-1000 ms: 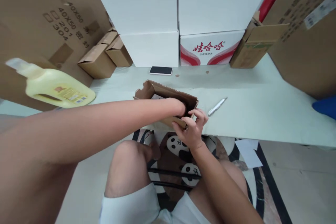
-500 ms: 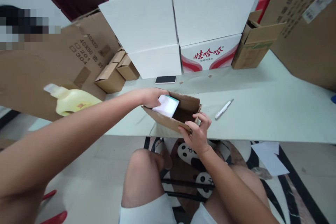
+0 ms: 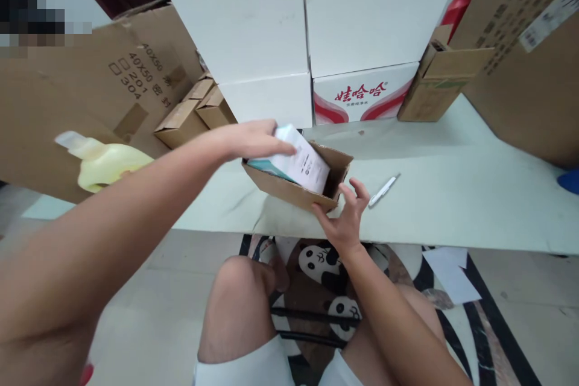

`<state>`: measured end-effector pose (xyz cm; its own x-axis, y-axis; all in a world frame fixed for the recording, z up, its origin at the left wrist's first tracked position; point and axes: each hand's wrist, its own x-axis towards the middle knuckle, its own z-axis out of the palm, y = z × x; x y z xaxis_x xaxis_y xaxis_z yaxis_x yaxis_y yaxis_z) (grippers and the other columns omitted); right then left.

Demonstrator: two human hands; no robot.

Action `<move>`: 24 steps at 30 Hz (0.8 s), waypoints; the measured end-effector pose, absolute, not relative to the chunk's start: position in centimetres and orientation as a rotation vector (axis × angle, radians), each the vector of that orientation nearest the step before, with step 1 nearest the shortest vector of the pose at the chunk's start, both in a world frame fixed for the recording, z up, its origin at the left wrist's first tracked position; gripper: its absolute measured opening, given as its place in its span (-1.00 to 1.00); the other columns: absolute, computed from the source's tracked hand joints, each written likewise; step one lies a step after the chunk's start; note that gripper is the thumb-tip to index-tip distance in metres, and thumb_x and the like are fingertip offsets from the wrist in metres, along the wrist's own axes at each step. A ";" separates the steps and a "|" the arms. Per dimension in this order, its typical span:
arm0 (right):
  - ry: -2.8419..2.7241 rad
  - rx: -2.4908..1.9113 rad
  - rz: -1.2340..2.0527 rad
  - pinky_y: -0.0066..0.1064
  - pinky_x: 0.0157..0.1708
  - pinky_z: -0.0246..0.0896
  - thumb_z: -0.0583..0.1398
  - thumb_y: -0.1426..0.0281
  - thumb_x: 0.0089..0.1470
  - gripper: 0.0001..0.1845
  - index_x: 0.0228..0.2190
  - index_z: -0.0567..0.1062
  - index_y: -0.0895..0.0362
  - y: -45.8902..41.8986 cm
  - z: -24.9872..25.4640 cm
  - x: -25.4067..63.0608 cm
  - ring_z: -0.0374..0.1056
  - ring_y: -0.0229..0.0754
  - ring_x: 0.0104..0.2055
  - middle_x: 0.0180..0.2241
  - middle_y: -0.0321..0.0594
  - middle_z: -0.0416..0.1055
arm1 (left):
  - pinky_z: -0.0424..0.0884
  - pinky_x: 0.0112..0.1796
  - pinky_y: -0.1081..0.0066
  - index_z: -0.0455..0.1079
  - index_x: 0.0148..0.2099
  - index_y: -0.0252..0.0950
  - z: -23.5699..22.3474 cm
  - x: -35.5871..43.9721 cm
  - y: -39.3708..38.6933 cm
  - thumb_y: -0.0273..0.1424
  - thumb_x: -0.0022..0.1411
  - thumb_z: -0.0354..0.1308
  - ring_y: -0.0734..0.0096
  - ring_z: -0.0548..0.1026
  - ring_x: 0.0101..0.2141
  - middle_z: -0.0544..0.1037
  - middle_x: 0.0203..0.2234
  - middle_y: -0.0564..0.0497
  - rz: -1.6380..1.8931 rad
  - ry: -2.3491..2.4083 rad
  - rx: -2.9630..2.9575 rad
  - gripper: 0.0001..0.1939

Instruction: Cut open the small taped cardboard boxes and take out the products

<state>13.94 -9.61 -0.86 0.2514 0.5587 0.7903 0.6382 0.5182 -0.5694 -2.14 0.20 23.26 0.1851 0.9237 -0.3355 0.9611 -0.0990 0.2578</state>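
A small open cardboard box (image 3: 289, 189) sits tilted at the table's near edge. My left hand (image 3: 260, 140) grips a white box with a teal side (image 3: 307, 164), which slants partly inside the cardboard box and sticks up above its rim. At the right end of the cardboard box is my right hand (image 3: 342, 211), its thumb on the near side and its fingers by the rim, holding that corner. To the right of this hand a white pen-like tool (image 3: 383, 190) lies on the table.
Pale table (image 3: 452, 193). A white carton with red lettering (image 3: 364, 93) stands at the back, an open cardboard box (image 3: 441, 81) beside it. At left are a pale yellow bottle (image 3: 111, 163) and small cardboard boxes (image 3: 181, 122). White paper (image 3: 455, 274) lies on the floor.
The white box in my left hand has come up higher out of the cardboard box and tilted, showing its printed face and teal side. My right hand's fingers have loosened somewhat at the rim.
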 end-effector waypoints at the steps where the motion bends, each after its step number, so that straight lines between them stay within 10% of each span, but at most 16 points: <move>1: -1.363 -1.167 -0.016 0.06 0.08 0.35 0.33 0.21 0.12 -0.25 0.24 0.15 -0.12 -9.2 -1.1 14.1 0.18 0.09 0.22 0.15 -0.01 0.06 | 0.50 -0.12 0.18 0.46 0.15 -0.23 24.4 -3.2 0.1 -0.01 0.03 0.29 -0.11 0.59 -0.04 0.63 -0.02 -0.21 0.044 1.747 1.954 -0.32; 12: -1.388 -1.337 0.459 -0.11 -0.08 0.37 0.18 0.17 0.19 -0.58 0.01 0.43 0.13 -4.2 -2.4 9.4 0.39 -0.04 -0.14 -0.19 -0.08 0.44 | 0.52 -0.04 0.17 0.18 0.39 -0.26 21.7 -12.0 -2.0 0.02 0.40 -0.21 0.10 0.54 0.02 0.66 -0.07 -0.11 0.934 1.337 1.087 -0.30; 18: -1.654 -1.130 0.918 0.26 0.32 -0.01 0.23 0.16 0.13 -0.39 0.19 0.38 0.02 -3.9 -1.3 7.2 0.23 0.16 0.35 0.17 -0.01 0.46 | 0.55 0.02 0.03 0.27 0.35 -0.35 17.6 -11.2 -2.4 0.13 0.30 -0.35 -0.03 0.54 0.10 0.64 -0.05 -0.27 0.875 1.187 1.115 -0.13; 24: -1.105 -1.034 1.028 0.04 0.22 0.26 0.24 0.00 0.15 -0.41 0.11 0.39 0.03 -5.1 -0.9 13.7 0.40 0.04 0.24 0.18 0.06 0.46 | 0.60 -0.17 0.16 0.36 0.28 -0.31 13.8 -6.9 -2.4 0.09 0.31 -0.18 0.10 0.64 -0.18 0.65 -0.09 -0.21 0.929 1.017 0.849 -0.24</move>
<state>13.65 -5.12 -0.89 0.1454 0.9718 0.1854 -0.1140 0.2026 -0.9726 -6.93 -2.44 13.75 0.2410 0.9188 -0.3127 -0.2282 0.3668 0.9019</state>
